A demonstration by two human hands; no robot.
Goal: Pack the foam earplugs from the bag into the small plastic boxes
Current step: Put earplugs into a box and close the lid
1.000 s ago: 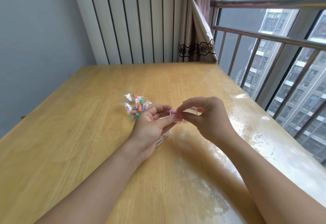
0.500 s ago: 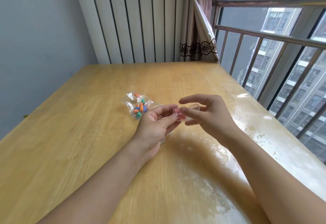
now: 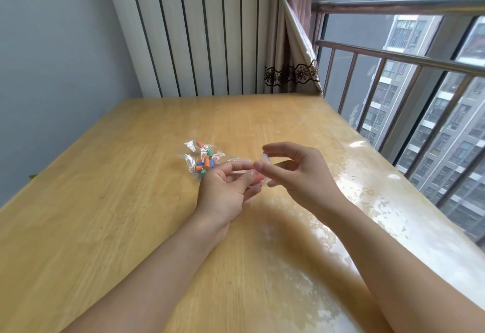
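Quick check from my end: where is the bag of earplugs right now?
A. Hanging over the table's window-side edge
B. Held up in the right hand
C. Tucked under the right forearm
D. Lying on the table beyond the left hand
D: the clear bag with orange, green and blue earplugs lies flat on the table just past the left hand, while the right hand works at a small clear box.

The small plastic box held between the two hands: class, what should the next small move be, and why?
Probably press the small plastic box shut. The left hand holds it above the table, something pink shows inside, and the right hand has its fingers spread at the lid. More earplugs wait in the bag.
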